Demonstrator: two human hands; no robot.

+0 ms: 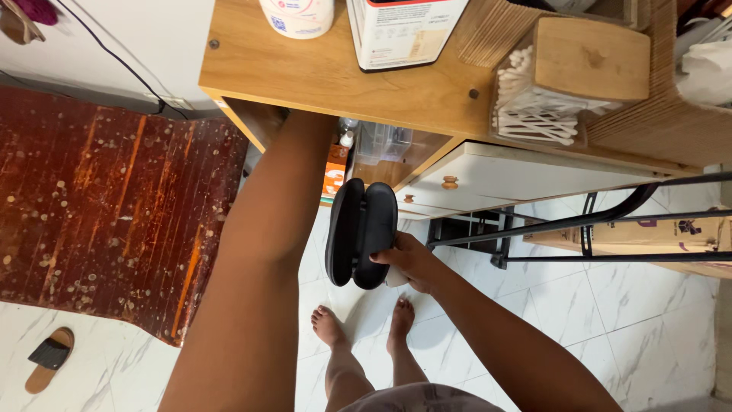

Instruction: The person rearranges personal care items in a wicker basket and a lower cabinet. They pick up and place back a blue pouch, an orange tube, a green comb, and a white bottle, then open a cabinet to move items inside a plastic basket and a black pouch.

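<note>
A person stands barefoot at a wooden desk (328, 76), holding an open black glasses case (361, 233) below its edge.

The desk carries a white tub (299, 17), a white carton (402, 30) and a clear box of cotton swabs (534, 114) with a wooden lid; a white drawer (503, 179) sits under it. The left arm reaches into the open shelf beneath the top, so the left hand is hidden and I cannot tell its grip. The right hand (412, 259) pinches the lower end of the case, fingers curled around it. The case hangs open, held in the air above the white floor tiles (610, 305); what is inside cannot be seen.
</note>
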